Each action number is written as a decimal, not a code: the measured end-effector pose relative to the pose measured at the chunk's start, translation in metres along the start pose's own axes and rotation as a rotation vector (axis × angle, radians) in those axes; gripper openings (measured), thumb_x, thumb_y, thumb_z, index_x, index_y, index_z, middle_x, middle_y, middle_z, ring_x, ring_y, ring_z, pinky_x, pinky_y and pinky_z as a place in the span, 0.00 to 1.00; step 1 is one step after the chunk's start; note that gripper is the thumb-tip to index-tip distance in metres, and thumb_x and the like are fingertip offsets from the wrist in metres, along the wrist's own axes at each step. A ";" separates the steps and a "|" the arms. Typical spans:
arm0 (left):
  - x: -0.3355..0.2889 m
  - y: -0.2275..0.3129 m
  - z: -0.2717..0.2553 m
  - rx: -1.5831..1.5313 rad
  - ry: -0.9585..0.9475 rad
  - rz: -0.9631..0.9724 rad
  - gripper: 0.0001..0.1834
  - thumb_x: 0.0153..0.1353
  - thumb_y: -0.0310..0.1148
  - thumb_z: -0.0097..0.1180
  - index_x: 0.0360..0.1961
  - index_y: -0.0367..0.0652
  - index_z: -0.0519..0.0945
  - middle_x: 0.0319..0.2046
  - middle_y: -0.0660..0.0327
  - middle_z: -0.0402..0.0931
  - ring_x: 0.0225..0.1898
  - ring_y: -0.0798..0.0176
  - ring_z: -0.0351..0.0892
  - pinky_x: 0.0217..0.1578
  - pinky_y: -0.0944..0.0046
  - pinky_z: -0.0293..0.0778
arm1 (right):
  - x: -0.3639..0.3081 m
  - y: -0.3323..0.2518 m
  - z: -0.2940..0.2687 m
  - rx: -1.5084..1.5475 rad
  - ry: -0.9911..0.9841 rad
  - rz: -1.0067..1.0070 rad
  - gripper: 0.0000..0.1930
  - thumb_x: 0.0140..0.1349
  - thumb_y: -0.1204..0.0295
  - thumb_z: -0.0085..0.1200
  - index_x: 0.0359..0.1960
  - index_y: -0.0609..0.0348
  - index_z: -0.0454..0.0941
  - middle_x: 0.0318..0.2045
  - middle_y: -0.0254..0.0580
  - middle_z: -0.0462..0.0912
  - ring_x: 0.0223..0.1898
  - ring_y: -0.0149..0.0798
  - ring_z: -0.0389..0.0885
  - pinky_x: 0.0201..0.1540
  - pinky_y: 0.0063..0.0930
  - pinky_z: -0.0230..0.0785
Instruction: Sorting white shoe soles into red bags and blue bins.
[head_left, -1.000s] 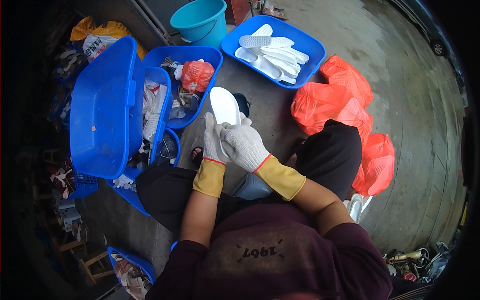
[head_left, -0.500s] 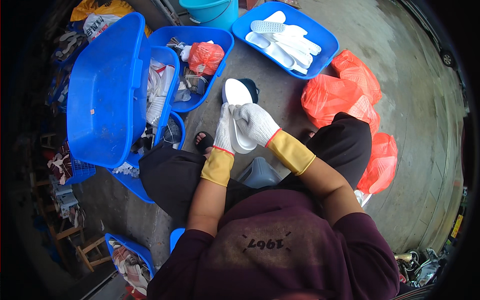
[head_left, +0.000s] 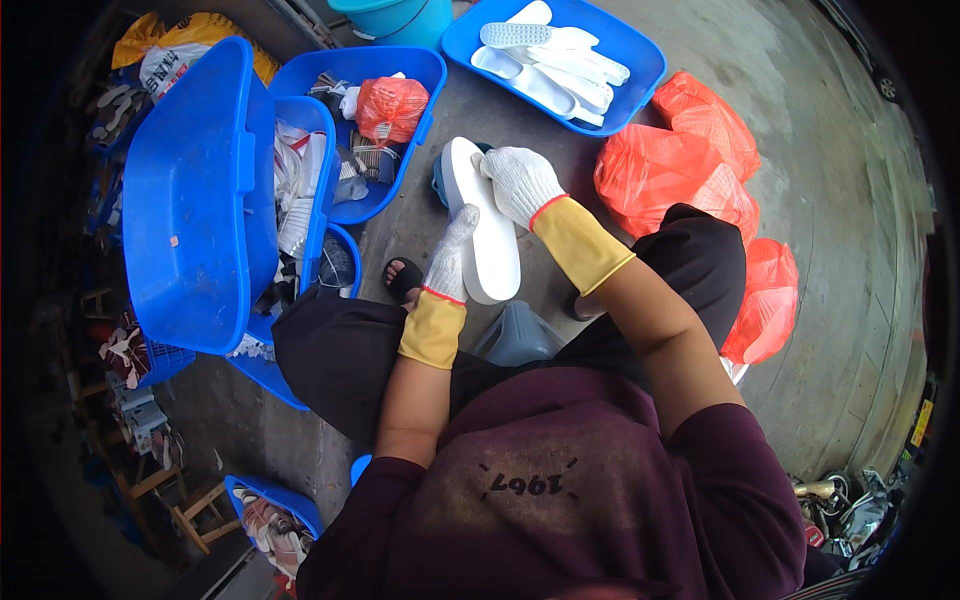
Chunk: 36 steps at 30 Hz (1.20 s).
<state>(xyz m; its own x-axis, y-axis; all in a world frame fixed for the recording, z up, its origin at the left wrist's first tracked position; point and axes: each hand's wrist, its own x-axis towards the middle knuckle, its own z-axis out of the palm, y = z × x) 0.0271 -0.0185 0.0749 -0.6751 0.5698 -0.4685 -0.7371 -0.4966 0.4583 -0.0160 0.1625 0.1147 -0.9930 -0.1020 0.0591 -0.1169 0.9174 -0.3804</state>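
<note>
A white shoe sole (head_left: 487,245) is held lengthwise in front of me, its flat smooth face up. My left hand (head_left: 454,243), in a white knit glove with a yellow cuff, grips its left edge around the middle. My right hand (head_left: 522,186), gloved the same way, is closed at the upper right edge of the sole; its fingertips are partly hidden. A small dark teal container (head_left: 438,182) shows partly behind the sole. Below the sole, a grey plastic jug (head_left: 520,335) stands between my legs.
A blue tub (head_left: 652,62) of white soles stands ahead. Red plastic bags (head_left: 665,180) lie to the right. At left are stacked blue tubs (head_left: 190,210) with shoe parts and a red bag (head_left: 390,110). A turquoise bucket (head_left: 410,22) stands at the back.
The sole has turned to lie more lengthwise, its flat face now plainly showing. My right hand has moved up along its right edge, and my left hand slightly down, so the hands are further apart.
</note>
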 end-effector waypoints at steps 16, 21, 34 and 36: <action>0.000 0.006 0.015 -0.100 -0.241 -0.001 0.45 0.70 0.66 0.51 0.68 0.32 0.69 0.53 0.43 0.79 0.51 0.45 0.83 0.57 0.46 0.79 | -0.085 -0.049 0.003 0.438 -0.160 -0.290 0.09 0.51 0.79 0.58 0.34 0.59 0.86 0.34 0.55 0.86 0.38 0.60 0.86 0.43 0.46 0.79; -0.005 -0.013 0.018 -0.042 -0.066 0.043 0.40 0.72 0.61 0.54 0.74 0.44 0.66 0.66 0.53 0.73 0.64 0.52 0.77 0.63 0.51 0.75 | -0.025 -0.025 -0.004 0.596 0.352 -0.088 0.10 0.58 0.79 0.53 0.35 0.58 0.87 0.37 0.54 0.86 0.41 0.60 0.85 0.48 0.46 0.77; 0.002 0.002 0.009 -0.014 -0.057 0.196 0.48 0.70 0.70 0.45 0.73 0.37 0.64 0.63 0.43 0.75 0.59 0.46 0.79 0.61 0.47 0.77 | -0.079 -0.069 0.003 0.611 0.011 0.033 0.08 0.65 0.73 0.55 0.42 0.55 0.86 0.34 0.56 0.85 0.41 0.62 0.85 0.44 0.46 0.77; 0.002 0.002 0.011 -0.028 -0.164 0.170 0.54 0.66 0.75 0.46 0.73 0.34 0.64 0.60 0.40 0.76 0.55 0.44 0.81 0.57 0.46 0.79 | -0.102 -0.070 0.010 0.647 0.080 -0.100 0.07 0.63 0.75 0.54 0.38 0.53 0.84 0.29 0.53 0.84 0.37 0.60 0.86 0.42 0.47 0.77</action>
<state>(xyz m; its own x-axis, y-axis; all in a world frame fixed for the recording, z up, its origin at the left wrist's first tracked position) 0.0244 -0.0112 0.0829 -0.7777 0.5742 -0.2560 -0.6153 -0.6113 0.4977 0.0938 0.1044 0.1260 -0.9756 -0.1227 0.1821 -0.2190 0.4864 -0.8458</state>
